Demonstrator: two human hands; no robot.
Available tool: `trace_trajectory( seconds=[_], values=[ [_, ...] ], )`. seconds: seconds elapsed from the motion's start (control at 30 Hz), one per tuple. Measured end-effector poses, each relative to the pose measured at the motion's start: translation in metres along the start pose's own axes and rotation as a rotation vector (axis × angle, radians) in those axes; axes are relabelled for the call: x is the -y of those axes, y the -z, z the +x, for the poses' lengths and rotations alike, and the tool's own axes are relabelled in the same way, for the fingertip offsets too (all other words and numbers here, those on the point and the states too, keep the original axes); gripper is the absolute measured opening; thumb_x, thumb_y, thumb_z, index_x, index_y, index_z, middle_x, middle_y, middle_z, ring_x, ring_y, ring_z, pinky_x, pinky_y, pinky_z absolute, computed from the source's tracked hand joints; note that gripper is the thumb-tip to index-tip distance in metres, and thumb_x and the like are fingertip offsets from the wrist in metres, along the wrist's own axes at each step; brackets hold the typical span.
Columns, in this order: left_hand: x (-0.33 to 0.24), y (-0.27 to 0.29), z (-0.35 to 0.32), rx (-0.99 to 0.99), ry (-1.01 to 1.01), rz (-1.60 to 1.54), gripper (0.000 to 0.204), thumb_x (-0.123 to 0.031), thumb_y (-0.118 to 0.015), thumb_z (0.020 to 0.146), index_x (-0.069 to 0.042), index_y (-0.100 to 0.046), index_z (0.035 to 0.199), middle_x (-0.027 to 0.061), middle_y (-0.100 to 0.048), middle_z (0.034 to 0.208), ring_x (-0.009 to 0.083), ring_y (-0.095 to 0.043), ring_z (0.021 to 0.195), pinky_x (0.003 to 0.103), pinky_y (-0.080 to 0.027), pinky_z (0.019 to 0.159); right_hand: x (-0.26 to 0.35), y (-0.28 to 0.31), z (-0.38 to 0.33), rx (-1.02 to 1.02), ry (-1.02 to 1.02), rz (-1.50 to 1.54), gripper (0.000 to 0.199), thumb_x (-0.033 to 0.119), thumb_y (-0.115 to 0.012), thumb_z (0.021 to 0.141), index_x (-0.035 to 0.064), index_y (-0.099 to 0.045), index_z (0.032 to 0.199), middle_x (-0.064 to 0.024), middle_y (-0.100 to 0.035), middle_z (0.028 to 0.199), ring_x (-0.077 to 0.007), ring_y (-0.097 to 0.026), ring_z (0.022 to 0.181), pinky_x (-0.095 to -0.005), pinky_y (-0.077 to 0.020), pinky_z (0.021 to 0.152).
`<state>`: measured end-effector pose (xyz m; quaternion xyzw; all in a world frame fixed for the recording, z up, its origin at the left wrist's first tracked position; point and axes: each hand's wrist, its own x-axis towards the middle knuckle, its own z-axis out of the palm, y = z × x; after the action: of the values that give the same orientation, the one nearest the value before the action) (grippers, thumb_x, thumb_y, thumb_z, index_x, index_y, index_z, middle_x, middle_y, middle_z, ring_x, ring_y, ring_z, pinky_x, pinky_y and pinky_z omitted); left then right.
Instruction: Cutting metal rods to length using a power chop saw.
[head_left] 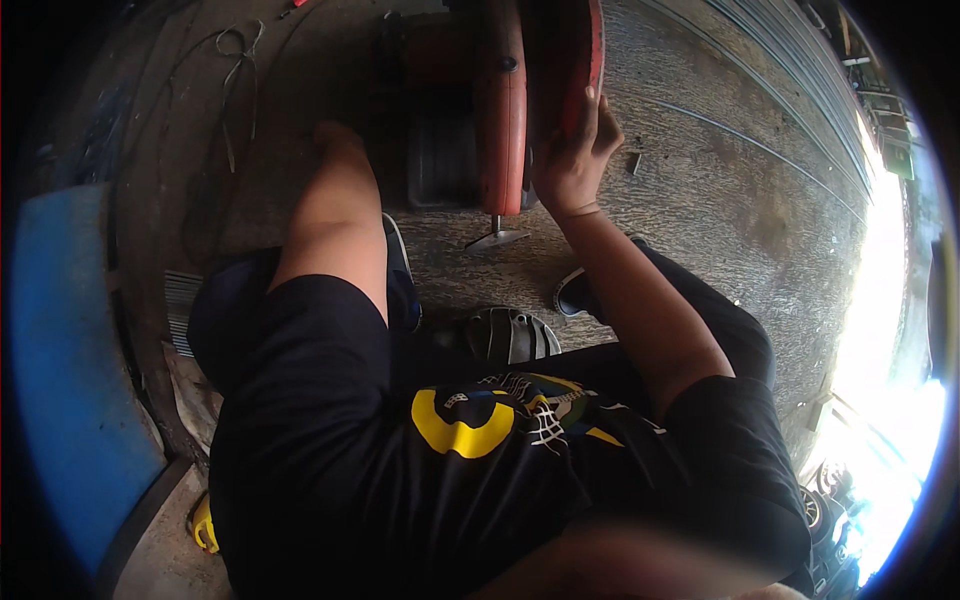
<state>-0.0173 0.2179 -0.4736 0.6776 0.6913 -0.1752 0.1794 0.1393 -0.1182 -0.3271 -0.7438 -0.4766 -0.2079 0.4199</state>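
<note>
While the right hand (575, 160) gripped the rim of the red curved metal panel (510, 110) at the upper centre of the frame, the left arm reached past it.

The panel's long axis ran up and down, just left of that hand. The left hand (335, 135) seemed lost in shadow at upper left; I could not tell its grip. A grey ribbed cover (510, 335) lay below.

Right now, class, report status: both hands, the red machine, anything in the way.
Right hand gripping curved red metal machine panel. Left hand hidden behind machine. Thin metal rods lying on concrete floor nearby.
</note>
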Motion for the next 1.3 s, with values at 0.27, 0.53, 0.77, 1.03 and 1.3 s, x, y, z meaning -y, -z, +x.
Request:
trace_trajectory(
  seconds=[0.27, 0.53, 0.77, 1.03, 1.3],
  values=[
    [0.064, 0.008, -0.022, 0.002, 0.054, 0.428, 0.043, -0.023, -0.056, 0.087, -0.01, -0.053, 0.128, 0.0103, -0.052, 0.133, 0.0213, -0.048, 0.123, 0.036, -0.043, 0.098, -0.028, 0.025, -0.046, 0.053, -0.866, 0.379, 0.029, 0.016, -0.051, 0.091, 0.0022, -0.049, 0.117, -0.0174, -0.057, 0.101, -0.0334, -0.058, 0.081, -0.044, -0.0457, 0.075],
    [0.115, -0.018, -0.024, -0.228, 0.464, -1.139, 0.047, -0.025, -0.059, 0.088, -0.001, -0.048, 0.126, 0.0156, -0.056, 0.125, 0.0215, -0.059, 0.107, 0.035, -0.051, 0.086, 0.014, 0.023, -0.146, 0.951, -0.326, -0.101, 0.04, 0.026, -0.064, 0.083, 0.004, -0.047, 0.112, -0.0198, -0.053, 0.111, -0.0385, -0.059, 0.097, -0.0471, -0.0501, 0.081],
    [0.143, -0.024, -0.027, -0.379, 0.654, -1.4, 0.041, -0.01, -0.063, 0.084, 0.01, -0.044, 0.115, 0.0197, -0.061, 0.112, 0.0254, -0.066, 0.095, 0.033, -0.057, 0.074, 0.025, 0.003, -0.138, 1.176, -0.342, -0.101, 0.046, 0.032, -0.068, 0.081, 0.0034, -0.047, 0.111, -0.02, -0.052, 0.114, -0.0389, -0.059, 0.099, -0.0469, -0.0506, 0.08],
    [0.147, -0.019, -0.038, -0.01, 0.382, -0.385, 0.044, -0.029, -0.061, 0.089, 0.002, -0.05, 0.119, 0.0093, -0.062, 0.117, 0.0215, -0.064, 0.1, 0.032, -0.054, 0.078, 0.015, -0.019, -0.164, 0.98, -0.415, 0.088, 0.03, 0.029, -0.058, 0.086, 0.0012, -0.054, 0.097, -0.0211, -0.059, 0.094, -0.0407, -0.062, 0.086, -0.0483, -0.0503, 0.074],
    [0.163, -0.053, 0.009, 0.026, 0.251, 0.238, 0.049, -0.051, -0.048, 0.091, -0.015, -0.06, 0.122, 0.0035, -0.057, 0.128, 0.0162, -0.054, 0.117, 0.035, -0.046, 0.094, 0.005, -0.045, -0.194, 0.948, -0.557, 0.222, 0.031, 0.026, -0.05, 0.092, -0.0013, -0.056, 0.106, -0.0223, -0.063, 0.093, -0.0356, -0.065, 0.075, -0.0438, -0.0509, 0.068]
  ],
)
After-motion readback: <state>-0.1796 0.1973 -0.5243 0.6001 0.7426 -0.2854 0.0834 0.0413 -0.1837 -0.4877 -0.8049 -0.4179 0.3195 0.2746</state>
